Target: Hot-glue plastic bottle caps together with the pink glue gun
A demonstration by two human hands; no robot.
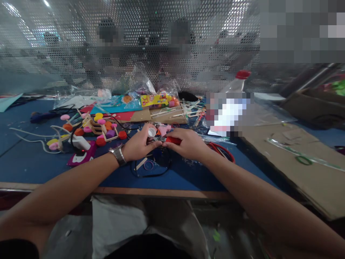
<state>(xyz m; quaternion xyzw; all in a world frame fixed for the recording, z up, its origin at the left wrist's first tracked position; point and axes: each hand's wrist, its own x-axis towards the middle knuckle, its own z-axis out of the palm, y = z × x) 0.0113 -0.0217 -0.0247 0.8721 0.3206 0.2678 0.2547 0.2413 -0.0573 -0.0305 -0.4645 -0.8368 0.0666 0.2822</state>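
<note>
My left hand (137, 144), with a metal-banded watch (118, 155) at the wrist, pinches a small round white bottle cap (151, 132). Red-handled pliers (173, 140) are gripped in my right hand (190, 144). Their metal end points left and meets the cap's lower edge between both hands; the exact contact is too small to see. Just below the hands lie a wooden craft stick (140, 164), a purple ring (148, 165) and a looped black cord (153, 176). Pink pieces (164, 128) lie behind my fingers.
Stick frames with coloured discs (99, 124) and a purple socket block (81, 157) stand left. Behind are a yellow-labelled bag (155, 100), scattered sticks (191, 108) and a red-capped bottle (239, 81). Cardboard (293, 158) covers the right; perforated metal (151, 43) rises behind.
</note>
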